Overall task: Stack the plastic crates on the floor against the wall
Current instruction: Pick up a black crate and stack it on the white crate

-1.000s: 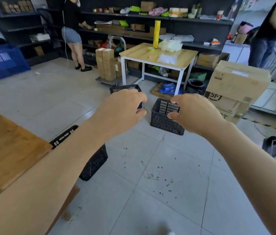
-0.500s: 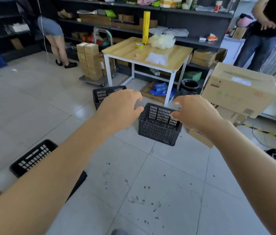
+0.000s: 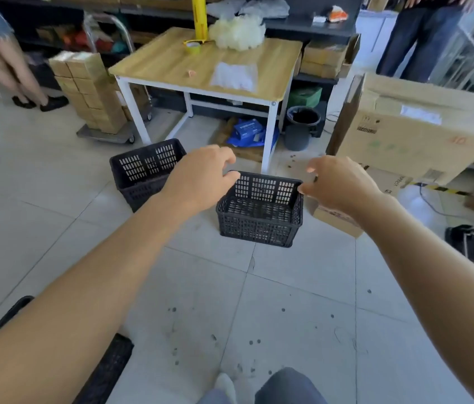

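An empty black plastic crate [image 3: 259, 220] stands on the tiled floor straight ahead. My left hand [image 3: 200, 177] hovers over its left rim, fingers curled and apart, holding nothing. My right hand [image 3: 337, 182] hangs at its right rim, fingers also apart and empty. A second black crate [image 3: 142, 170] sits on the floor behind and to the left, partly hidden by my left hand. Part of a third black crate [image 3: 104, 371] shows at the bottom left under my left forearm.
A wooden-topped white table [image 3: 209, 68] stands beyond the crates, a grey bin [image 3: 301, 126] beside its leg. Large cardboard boxes [image 3: 410, 126] sit at the right, a trolley of small boxes [image 3: 90, 91] at the left. One person stands at the far left, another at the far right.
I have stepped closer; the crate ahead looms larger and lower in view. Both hands have reached down to its rims. The crate at the left has slid under my forearm.
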